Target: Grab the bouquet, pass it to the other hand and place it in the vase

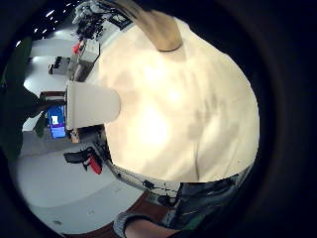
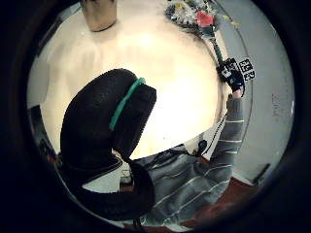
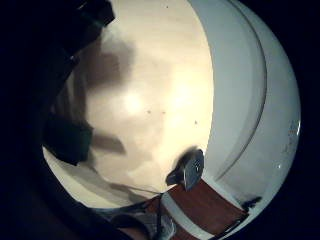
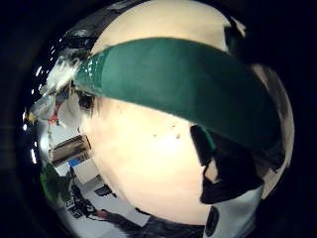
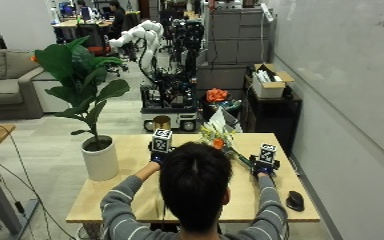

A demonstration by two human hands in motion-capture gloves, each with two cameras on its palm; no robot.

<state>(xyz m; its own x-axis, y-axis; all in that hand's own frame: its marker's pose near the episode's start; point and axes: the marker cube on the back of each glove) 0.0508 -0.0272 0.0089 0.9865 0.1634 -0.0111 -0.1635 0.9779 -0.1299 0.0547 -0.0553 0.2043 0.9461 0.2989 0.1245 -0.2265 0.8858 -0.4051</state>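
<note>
The bouquet of yellow, white and orange-red flowers on a dark green wrapped stem [image 5: 222,141] is already off the pale wooden table [image 5: 99,200], held over its far right part. The person's right hand in its black glove [image 5: 264,167] has its fingers curled round the lower end of the stem; the right thumb side palm view is crossed by that green wrap [image 4: 183,84], so the grip sits low on the stem. The long axis runs from the right hand up and away toward the far edge, leaning left, with the flower heads nearer the middle of the table than the fist is.

The left hand [image 5: 159,156] hangs above the table left of centre, holding nothing, its thumb [image 2: 133,116] and fingers relaxed and apart. The flower heads lie between the 2 hands, closer to the right one, so I judge the handover turns on the left hand reaching rightward to the free length of stem just above the right fist.

The tan cylindrical vase [image 2: 99,14] stands near the far edge, roughly ahead of the left hand; from behind it is hidden by the head. A white cylindrical pot with a broad-leaved green plant [image 5: 100,157] sits at the table's left edge.
</note>
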